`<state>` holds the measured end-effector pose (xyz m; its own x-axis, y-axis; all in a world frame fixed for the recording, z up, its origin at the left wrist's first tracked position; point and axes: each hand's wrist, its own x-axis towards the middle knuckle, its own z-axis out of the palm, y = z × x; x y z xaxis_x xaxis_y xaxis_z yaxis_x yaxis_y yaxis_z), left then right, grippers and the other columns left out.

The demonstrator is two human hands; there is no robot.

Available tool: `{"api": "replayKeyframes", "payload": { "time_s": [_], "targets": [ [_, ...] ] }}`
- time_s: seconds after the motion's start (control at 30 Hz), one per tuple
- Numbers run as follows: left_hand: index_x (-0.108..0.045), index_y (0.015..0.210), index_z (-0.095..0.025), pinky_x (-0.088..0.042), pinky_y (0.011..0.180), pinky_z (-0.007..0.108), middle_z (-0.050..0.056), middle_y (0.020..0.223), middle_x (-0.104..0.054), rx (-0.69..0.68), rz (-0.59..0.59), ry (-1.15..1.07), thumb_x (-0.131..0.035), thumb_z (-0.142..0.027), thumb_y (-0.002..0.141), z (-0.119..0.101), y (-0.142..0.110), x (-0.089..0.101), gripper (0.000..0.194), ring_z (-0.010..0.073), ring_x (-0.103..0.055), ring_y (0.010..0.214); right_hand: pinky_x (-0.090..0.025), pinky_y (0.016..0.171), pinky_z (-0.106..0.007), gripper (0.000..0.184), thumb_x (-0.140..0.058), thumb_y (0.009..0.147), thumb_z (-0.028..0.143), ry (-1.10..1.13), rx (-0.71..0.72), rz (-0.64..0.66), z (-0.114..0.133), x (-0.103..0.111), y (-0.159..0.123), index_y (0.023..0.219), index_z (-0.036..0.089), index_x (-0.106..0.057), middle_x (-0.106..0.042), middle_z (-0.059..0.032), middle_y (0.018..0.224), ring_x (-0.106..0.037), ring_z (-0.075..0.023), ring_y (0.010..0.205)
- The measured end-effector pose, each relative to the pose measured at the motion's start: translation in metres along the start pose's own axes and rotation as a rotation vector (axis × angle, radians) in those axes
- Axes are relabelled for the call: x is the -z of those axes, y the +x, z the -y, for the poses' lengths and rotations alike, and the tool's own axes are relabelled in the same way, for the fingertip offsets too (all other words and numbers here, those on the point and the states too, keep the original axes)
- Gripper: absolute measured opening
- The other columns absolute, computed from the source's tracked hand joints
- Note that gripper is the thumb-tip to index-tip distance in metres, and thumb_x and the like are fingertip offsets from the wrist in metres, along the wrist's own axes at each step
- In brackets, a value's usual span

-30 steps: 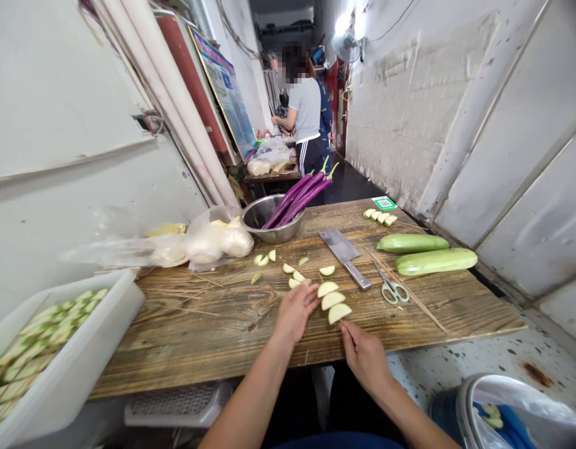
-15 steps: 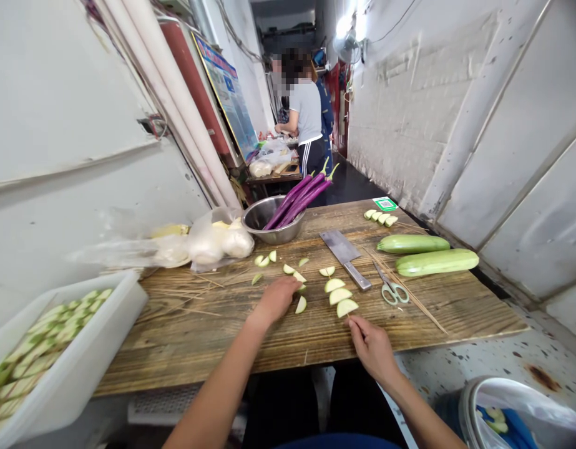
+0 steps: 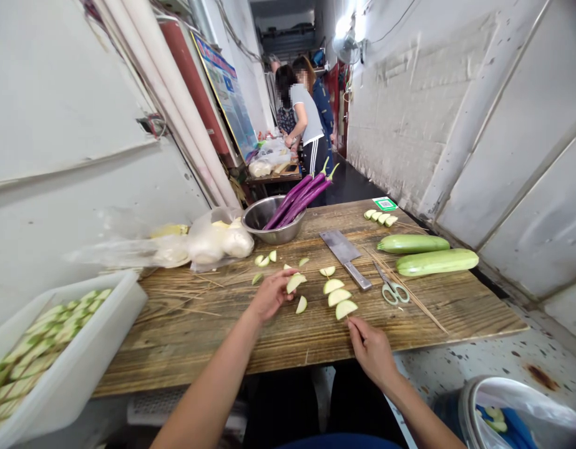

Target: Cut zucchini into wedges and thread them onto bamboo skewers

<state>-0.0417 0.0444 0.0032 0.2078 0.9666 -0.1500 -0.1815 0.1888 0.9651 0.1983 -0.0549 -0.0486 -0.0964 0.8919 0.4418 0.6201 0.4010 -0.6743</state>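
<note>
Between the fingers of my left hand [image 3: 270, 295] is a pale green half-round zucchini slice [image 3: 296, 283], lifted off the table. My right hand [image 3: 370, 344] pinches the near end of a thin skewer that carries several zucchini slices [image 3: 339, 297] in a row. One loose slice [image 3: 301, 305] lies on the wood between the hands. More loose pieces [image 3: 264, 260] are scattered beyond my left hand. A cleaver [image 3: 341, 251] lies just past the skewered slices, its handle toward me. Scissors with pale green handles [image 3: 394, 292] rest to its right.
Two whole zucchinis [image 3: 437, 262] and a finished skewer [image 3: 381, 217] lie on the table's right. Purple eggplants [image 3: 297, 202] lean in a steel bowl [image 3: 254, 218] beside plastic bags [image 3: 213, 240]. A white tub [image 3: 105, 330] of skewers stands left, a lined bin [image 3: 470, 405] lower right. People [image 3: 309, 112] work behind.
My left hand has picked up a zucchini slice and drawn it up and slightly back. My right hand and its skewer have barely moved. A person in the background has leaned forward.
</note>
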Motion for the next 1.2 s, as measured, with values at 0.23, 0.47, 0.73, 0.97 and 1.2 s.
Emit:
{"api": "replayKeyframes", "payload": {
  "time_s": [0.23, 0.47, 0.73, 0.97, 1.2],
  "targets": [
    [-0.061, 0.093, -0.006, -0.05, 0.056, 0.017, 0.015, 0.096, -0.065, 0.092, -0.136, -0.547, -0.05, -0.015, 0.083, 0.013, -0.005, -0.041, 0.017, 0.0098, -0.061, 0.066, -0.047, 0.064, -0.021, 0.025, -0.035, 0.091, 0.02, -0.084, 0.16, 0.026, 0.011, -0.003, -0.012, 0.09, 0.015, -0.06, -0.065, -0.0053, 0.069, -0.063, -0.0138, 0.061],
    [-0.06, 0.084, -0.006, -0.053, 0.079, 0.034, 0.017, 0.087, -0.067, 0.186, -0.256, -0.475, -0.053, -0.015, 0.082, 0.007, -0.005, -0.052, 0.012, 0.0216, -0.066, 0.082, -0.047, 0.065, -0.022, 0.024, -0.036, 0.09, 0.018, -0.092, 0.187, 0.093, 0.021, 0.0, -0.019, 0.085, 0.016, -0.059, -0.061, -0.0034, 0.063, -0.061, -0.014, 0.06],
    [-0.056, 0.08, -0.006, -0.052, 0.08, 0.037, 0.017, 0.083, -0.068, 0.17, -0.293, -0.483, -0.055, -0.013, 0.08, 0.006, -0.006, -0.049, 0.007, 0.0238, -0.066, 0.081, -0.046, 0.065, -0.022, 0.024, -0.035, 0.09, 0.018, -0.048, 0.16, 0.134, 0.026, 0.003, -0.019, 0.081, 0.016, -0.058, -0.06, -0.0033, 0.063, -0.061, -0.0136, 0.059],
    [-0.055, 0.079, -0.008, -0.052, 0.079, 0.038, 0.015, 0.081, -0.068, 0.146, -0.296, -0.48, -0.056, -0.012, 0.079, 0.008, -0.003, -0.048, 0.005, 0.0244, -0.066, 0.082, -0.045, 0.061, -0.02, 0.028, -0.034, 0.091, 0.02, -0.041, 0.133, 0.166, 0.031, 0.006, -0.019, 0.083, 0.016, -0.06, -0.061, -0.0036, 0.064, -0.061, -0.0131, 0.059],
    [-0.055, 0.076, -0.009, -0.053, 0.078, 0.037, 0.013, 0.079, -0.068, 0.143, -0.293, -0.452, -0.058, -0.013, 0.079, 0.005, -0.005, -0.05, 0.005, 0.0226, -0.067, 0.078, -0.045, 0.057, -0.02, 0.032, -0.033, 0.092, 0.023, -0.082, 0.151, 0.146, 0.034, 0.007, -0.018, 0.08, 0.017, -0.062, -0.063, -0.0043, 0.063, -0.061, -0.013, 0.056]
  ]
}}
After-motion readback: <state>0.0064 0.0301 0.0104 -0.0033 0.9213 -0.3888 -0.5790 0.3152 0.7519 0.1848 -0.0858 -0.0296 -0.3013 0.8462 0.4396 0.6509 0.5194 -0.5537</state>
